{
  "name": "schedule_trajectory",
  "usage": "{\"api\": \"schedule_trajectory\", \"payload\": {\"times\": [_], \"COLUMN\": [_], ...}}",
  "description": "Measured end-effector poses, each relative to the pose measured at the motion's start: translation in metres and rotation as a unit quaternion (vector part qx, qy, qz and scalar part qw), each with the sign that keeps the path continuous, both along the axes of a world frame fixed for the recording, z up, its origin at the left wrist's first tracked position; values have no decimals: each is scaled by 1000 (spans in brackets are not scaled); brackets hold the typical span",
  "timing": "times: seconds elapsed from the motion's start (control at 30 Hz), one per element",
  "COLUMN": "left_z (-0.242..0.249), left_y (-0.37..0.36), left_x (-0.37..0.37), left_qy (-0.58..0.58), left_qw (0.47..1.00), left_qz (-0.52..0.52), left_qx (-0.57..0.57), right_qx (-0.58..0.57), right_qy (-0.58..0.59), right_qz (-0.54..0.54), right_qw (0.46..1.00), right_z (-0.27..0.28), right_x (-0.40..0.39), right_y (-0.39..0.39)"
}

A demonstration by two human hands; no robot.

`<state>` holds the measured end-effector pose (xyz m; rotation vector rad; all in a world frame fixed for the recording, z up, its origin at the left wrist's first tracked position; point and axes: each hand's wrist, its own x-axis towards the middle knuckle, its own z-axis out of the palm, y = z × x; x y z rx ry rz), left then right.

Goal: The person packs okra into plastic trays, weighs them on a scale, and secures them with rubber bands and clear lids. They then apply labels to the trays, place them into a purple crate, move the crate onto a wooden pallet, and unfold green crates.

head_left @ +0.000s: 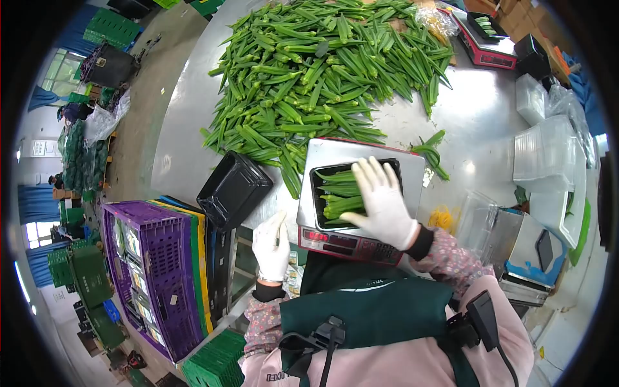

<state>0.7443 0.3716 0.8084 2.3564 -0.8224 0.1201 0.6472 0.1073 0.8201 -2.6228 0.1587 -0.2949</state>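
Observation:
My right hand (384, 205), in a white glove, lies with spread fingers over the okra pods (342, 193) in a black tray (315, 205). It covers the tray's right part, so the pods beneath it are hidden. The tray rests on a red-and-silver weighing scale (335, 149) with a lit red display, its digits too blurred to read. Left of the scale, my white-gloved left hand (271, 248) is raised, fingers loosely extended and slightly bent, nothing visible in it. Just beyond it, an empty black tray (235, 190) sits tilted at the table's edge.
A large okra pile (309, 77) covers the far table (184, 122). A few loose okra pods (433, 155) lie right of the scale. Clear plastic containers (545, 155) and yellow bands (442, 218) are at right. A second scale (496, 58) stands far right; a purple crate (164, 284) is at left.

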Motion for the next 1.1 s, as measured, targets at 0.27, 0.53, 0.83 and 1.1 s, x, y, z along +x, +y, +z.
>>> {"api": "schedule_trajectory", "payload": {"times": [0.27,0.53,0.83,1.1], "left_z": [-9,-11,-40,-31], "left_y": [29,-30,-98,-76], "left_x": [3,16,7,4], "left_qy": [5,61,-38,-11], "left_qw": [993,987,976,992], "left_qz": [103,-10,-205,-80], "left_qx": [-58,-148,59,-102], "right_qx": [32,12,-37,61], "right_qy": [-111,-98,13,-152], "right_qz": [-202,-206,15,-204], "right_qw": [973,974,999,965], "right_z": [-17,-31,-18,-31], "right_x": [-69,-74,-53,-85], "right_y": [-71,-23,14,-20]}}
